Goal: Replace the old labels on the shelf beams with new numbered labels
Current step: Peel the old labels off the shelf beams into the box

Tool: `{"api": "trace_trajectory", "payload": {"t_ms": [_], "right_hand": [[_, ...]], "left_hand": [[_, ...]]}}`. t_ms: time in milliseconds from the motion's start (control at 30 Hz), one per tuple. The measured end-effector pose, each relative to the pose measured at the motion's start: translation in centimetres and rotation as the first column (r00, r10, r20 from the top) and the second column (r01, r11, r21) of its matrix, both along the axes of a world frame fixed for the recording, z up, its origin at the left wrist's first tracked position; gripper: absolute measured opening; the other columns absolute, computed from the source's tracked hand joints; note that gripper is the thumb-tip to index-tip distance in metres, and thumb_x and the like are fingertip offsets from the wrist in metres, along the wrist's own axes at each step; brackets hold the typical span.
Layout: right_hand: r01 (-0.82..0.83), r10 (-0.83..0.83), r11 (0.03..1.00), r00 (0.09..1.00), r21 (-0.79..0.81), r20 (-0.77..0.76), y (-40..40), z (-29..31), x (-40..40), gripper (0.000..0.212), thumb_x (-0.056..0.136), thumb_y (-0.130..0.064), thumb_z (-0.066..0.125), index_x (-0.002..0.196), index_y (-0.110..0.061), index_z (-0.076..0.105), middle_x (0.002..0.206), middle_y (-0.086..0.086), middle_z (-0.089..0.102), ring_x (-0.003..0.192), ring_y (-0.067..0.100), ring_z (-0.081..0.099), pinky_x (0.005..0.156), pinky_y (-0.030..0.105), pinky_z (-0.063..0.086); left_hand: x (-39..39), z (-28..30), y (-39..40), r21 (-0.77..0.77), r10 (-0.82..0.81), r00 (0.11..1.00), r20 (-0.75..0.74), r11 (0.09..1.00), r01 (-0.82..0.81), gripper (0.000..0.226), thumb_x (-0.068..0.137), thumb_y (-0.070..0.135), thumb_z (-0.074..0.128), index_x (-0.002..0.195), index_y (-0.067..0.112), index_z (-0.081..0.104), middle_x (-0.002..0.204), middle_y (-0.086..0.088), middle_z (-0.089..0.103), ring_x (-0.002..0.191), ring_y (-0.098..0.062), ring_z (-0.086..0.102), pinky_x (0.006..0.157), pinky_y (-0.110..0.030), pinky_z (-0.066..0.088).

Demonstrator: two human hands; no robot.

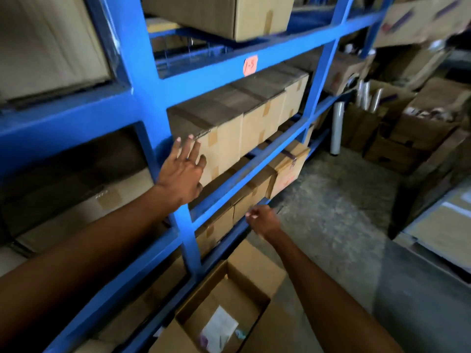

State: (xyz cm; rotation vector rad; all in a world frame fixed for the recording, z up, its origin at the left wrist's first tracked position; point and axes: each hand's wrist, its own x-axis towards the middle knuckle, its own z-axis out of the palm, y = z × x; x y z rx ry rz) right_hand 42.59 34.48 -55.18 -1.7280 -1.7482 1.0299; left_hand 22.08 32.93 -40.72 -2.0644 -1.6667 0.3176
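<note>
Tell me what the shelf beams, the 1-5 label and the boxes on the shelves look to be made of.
Shelf beams: likely steel, painted glossy blue; there is sheen, and scuffs show darker patches.
1-5 label: seems thin orange-pink paper or sticker, matte, handwritten; which one can't be told.
Boxes: brown corrugated cardboard, matte, seams closed with tan tape.

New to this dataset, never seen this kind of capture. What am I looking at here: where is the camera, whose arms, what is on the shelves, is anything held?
No robot here: one wide-angle camera worn on a person's head looks down at their two bare arms. They face a blue steel shelf rack loaded with taped cardboard boxes. One beam carries an orange label handwritten "1-5". The left hand is spread open against the upright and the corner of a box. The right hand is pinched near a lower beam; whether it holds something small is too blurred to tell. An open carton with paper inside sits on the floor below.
</note>
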Motion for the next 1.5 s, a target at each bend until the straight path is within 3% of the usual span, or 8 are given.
{"api": "trace_trajectory", "payload": {"t_ms": [133,233,467,800,1100,1267,1400,1500], "right_hand": [[0.026,-0.030,0.965,1.000,0.262,0.009,7.2,8.9,1.4,0.015,0.082,-0.015,0.057,0.087,-0.009,0.070,0.091,0.018,0.071,0.083,0.030,0.066,0.077,0.042,0.056],[0.105,-0.094,0.922,0.994,0.372,-0.047,12.2,15.4,2.7,0.024,0.081,-0.015,0.055,0.099,-0.012,0.069,0.101,0.017,0.070,0.093,0.033,0.065,0.083,0.041,0.054],[0.113,-0.060,0.819,0.992,0.562,-0.112,21.7,23.0,3.5,0.032,0.086,-0.013,0.050,0.114,-0.006,0.064,0.112,0.022,0.067,0.107,0.036,0.061,0.092,0.039,0.049],[0.054,-0.053,0.737,0.998,0.674,-0.022,25.5,22.2,-1.2,0.033,0.092,-0.022,0.048,0.119,-0.008,0.059,0.134,0.016,0.047,0.121,0.034,0.043,0.102,0.041,0.033],[0.126,-0.070,0.684,0.992,0.718,-0.107,25.7,21.8,-1.7,0.023,0.087,-0.023,0.055,0.099,-0.005,0.064,0.108,0.015,0.063,0.103,0.030,0.054,0.094,0.045,0.039],[0.130,0.022,0.713,0.978,0.689,-0.208,24.8,21.3,-1.4,0.029,0.083,-0.040,0.059,0.087,-0.012,0.059,0.093,0.008,0.065,0.094,0.025,0.058,0.090,0.046,0.043],[0.202,0.000,0.749,0.952,0.631,-0.305,22.0,20.7,-1.3,0.046,0.082,-0.061,0.053,0.071,-0.016,0.055,0.076,0.005,0.065,0.078,0.024,0.060,0.085,0.041,0.048],[0.218,-0.018,0.774,0.946,0.595,-0.323,19.6,20.4,-0.9,0.038,0.081,-0.048,0.062,0.074,-0.011,0.060,0.074,0.007,0.065,0.075,0.025,0.061,0.075,0.032,0.045]], "left_hand": [[2.7,5.1,3.3,0.212,-0.146,0.988,0.057,0.969,0.131,0.072,0.083,0.038,0.054,0.143,0.010,0.029,0.157,-0.020,0.008,0.146,-0.035,0.001,0.119,-0.048,0.002],[4.5,7.9,6.3,0.325,-0.146,0.987,0.067,0.938,0.117,0.077,0.081,0.038,0.055,0.145,0.009,0.025,0.157,-0.020,0.006,0.146,-0.034,0.000,0.119,-0.049,0.002],[2.8,8.4,11.0,0.238,0.092,0.993,-0.078,0.969,-0.071,0.088,0.088,0.057,0.037,0.148,0.004,-0.001,0.155,-0.025,-0.014,0.143,-0.040,-0.010,0.117,-0.048,-0.003],[3.5,8.1,11.1,0.232,0.156,0.986,-0.061,0.963,-0.138,0.101,0.077,0.066,0.045,0.149,0.009,0.002,0.155,-0.024,-0.013,0.144,-0.040,-0.009,0.116,-0.049,-0.006],[3.8,8.4,11.0,0.201,0.159,0.986,-0.059,0.969,-0.145,0.092,0.080,0.063,0.044,0.149,0.014,0.008,0.154,-0.024,-0.015,0.143,-0.041,-0.010,0.116,-0.049,-0.005],[3.4,8.8,10.8,0.164,0.139,0.987,-0.085,0.979,-0.124,0.088,0.082,0.058,0.047,0.148,0.014,0.011,0.154,-0.024,-0.017,0.143,-0.039,-0.014,0.116,-0.049,-0.006],[2.8,8.3,10.2,0.222,0.105,0.984,-0.142,0.972,-0.072,0.081,0.076,0.047,0.064,0.141,0.010,0.033,0.154,-0.028,0.007,0.143,-0.044,0.004,0.116,-0.052,0.007],[2.2,6.1,8.9,0.276,0.088,0.985,-0.147,0.960,-0.044,0.072,0.067,0.037,0.068,0.130,0.007,0.051,0.150,-0.028,0.026,0.141,-0.043,0.019,0.116,-0.054,0.015]]}}
